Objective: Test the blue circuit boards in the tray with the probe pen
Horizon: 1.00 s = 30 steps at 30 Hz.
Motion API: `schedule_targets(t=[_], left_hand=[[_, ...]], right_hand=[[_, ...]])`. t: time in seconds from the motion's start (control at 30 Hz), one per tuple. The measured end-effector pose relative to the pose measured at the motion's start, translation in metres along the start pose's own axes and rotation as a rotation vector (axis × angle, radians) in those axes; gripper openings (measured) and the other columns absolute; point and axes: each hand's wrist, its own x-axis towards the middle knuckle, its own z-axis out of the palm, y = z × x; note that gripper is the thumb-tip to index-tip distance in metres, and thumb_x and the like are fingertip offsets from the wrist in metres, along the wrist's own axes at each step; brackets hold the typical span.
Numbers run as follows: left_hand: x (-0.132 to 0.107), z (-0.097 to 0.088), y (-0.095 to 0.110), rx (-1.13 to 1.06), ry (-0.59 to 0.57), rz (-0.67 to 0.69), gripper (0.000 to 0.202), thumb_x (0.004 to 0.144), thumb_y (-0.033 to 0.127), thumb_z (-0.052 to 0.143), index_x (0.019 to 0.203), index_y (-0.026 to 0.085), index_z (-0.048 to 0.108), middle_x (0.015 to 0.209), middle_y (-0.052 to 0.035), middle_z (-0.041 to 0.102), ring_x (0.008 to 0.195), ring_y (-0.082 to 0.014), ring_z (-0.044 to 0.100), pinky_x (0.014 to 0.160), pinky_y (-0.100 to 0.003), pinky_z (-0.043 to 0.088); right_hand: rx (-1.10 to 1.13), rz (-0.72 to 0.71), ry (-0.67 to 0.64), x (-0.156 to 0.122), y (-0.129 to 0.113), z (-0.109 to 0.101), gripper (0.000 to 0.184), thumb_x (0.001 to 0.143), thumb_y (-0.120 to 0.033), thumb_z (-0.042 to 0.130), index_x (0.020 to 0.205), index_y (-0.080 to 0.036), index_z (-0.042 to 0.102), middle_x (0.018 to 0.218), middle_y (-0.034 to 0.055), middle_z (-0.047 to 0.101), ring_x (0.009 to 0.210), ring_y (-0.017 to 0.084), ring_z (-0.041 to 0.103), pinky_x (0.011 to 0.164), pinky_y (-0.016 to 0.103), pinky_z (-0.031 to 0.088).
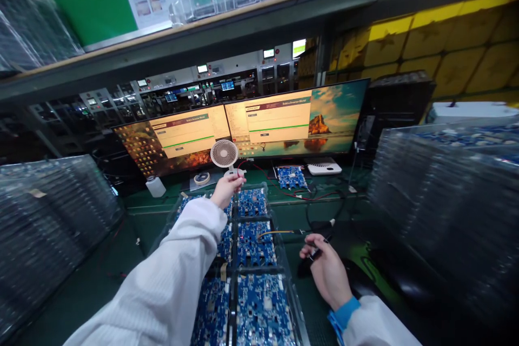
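My left hand (226, 188), in a white sleeve, reaches forward and is closed around the base of a small white desk fan (224, 153) that stands in front of the monitors. My right hand (324, 270) rests low on the green bench with its fingers curled round a thin dark probe or pen (317, 253), beside a dark mouse-like object. Between my arms lies a clear tray (288, 275) with several blue circuit boards (255, 243) in rows. A thin orange wire (275, 232) runs from one board to the right.
Two monitors (182, 138) (292, 119) show dialog windows. A lone blue board (291, 177) with red wires and a white box (323, 166) sit under the right monitor. Tall stacks of clear trays stand at left (48, 227) and right (446, 200). A white bottle (155, 186) stands back left.
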Motion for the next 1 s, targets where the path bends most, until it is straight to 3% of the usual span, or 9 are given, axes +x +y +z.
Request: schedule_targets(t=[0.13, 0.2, 0.33, 0.5, 0.63, 0.83, 1.0], left_hand=[[0.039, 0.012, 0.022, 0.137, 0.099, 0.197, 0.03, 0.08, 0.035, 0.057, 0.101, 0.014, 0.064, 0.099, -0.008, 0.068, 0.084, -0.0145, 0.061, 0.07, -0.026, 0.046], [0.044, 0.016, 0.024, 0.262, 0.059, 0.267, 0.023, 0.079, 0.03, 0.058, 0.096, 0.017, 0.067, 0.1, -0.0051, 0.068, 0.093, -0.0162, 0.06, 0.082, -0.028, 0.045], [0.015, 0.016, -0.006, 0.575, -0.182, 0.246, 0.007, 0.067, 0.013, 0.067, 0.069, 0.019, 0.071, 0.073, -0.0016, 0.068, 0.08, -0.0185, 0.062, 0.085, -0.031, 0.045], [-0.037, -0.004, -0.048, 0.859, -0.313, 0.13, 0.01, 0.067, 0.01, 0.064, 0.069, 0.017, 0.071, 0.078, -0.0044, 0.068, 0.08, -0.0201, 0.062, 0.084, -0.032, 0.046], [-0.051, -0.023, -0.051, 0.956, -0.364, 0.063, 0.012, 0.069, 0.011, 0.064, 0.077, 0.017, 0.071, 0.082, -0.0054, 0.07, 0.082, -0.0214, 0.063, 0.082, -0.031, 0.046], [-0.052, -0.03, -0.055, 0.945, -0.378, 0.011, 0.018, 0.069, 0.008, 0.061, 0.081, 0.019, 0.069, 0.077, -0.0024, 0.071, 0.079, -0.0189, 0.065, 0.078, -0.028, 0.048], [-0.054, -0.03, -0.061, 0.889, -0.36, -0.005, 0.016, 0.068, 0.008, 0.062, 0.081, 0.017, 0.067, 0.077, -0.0028, 0.071, 0.078, -0.0179, 0.066, 0.076, -0.026, 0.049]], right_hand=[[0.008, 0.039, -0.014, 0.002, 0.001, -0.001, 0.035, 0.053, -0.044, 0.081, 0.071, -0.021, 0.063, 0.075, -0.0026, 0.055, 0.063, 0.013, 0.049, 0.054, 0.026, 0.046], [0.018, 0.055, -0.015, 0.003, 0.0, -0.002, 0.035, 0.052, -0.045, 0.081, 0.071, -0.021, 0.063, 0.075, -0.0021, 0.056, 0.063, 0.013, 0.05, 0.055, 0.026, 0.046], [0.04, 0.086, -0.007, 0.004, -0.003, -0.002, 0.036, 0.049, -0.045, 0.081, 0.068, -0.021, 0.063, 0.073, -0.0015, 0.057, 0.063, 0.013, 0.05, 0.056, 0.026, 0.046], [0.049, 0.108, -0.023, 0.003, -0.004, 0.0, 0.036, 0.049, -0.043, 0.08, 0.069, -0.02, 0.062, 0.073, -0.0008, 0.057, 0.064, 0.014, 0.05, 0.057, 0.027, 0.047], [0.038, 0.12, -0.084, 0.0, -0.007, 0.003, 0.034, 0.055, -0.043, 0.079, 0.072, -0.02, 0.06, 0.068, -0.0022, 0.054, 0.059, 0.012, 0.046, 0.05, 0.023, 0.044], [-0.067, 0.223, -0.273, -0.01, -0.01, 0.007, 0.035, 0.069, -0.046, 0.074, 0.088, -0.022, 0.057, 0.064, -0.0047, 0.051, 0.045, 0.006, 0.034, 0.033, 0.014, 0.02], [-0.193, 0.387, -0.465, -0.018, -0.007, 0.009, 0.042, 0.071, -0.047, 0.073, 0.098, -0.018, 0.058, 0.085, 0.0047, 0.063, 0.047, 0.007, 0.045, 0.029, 0.012, 0.02]])
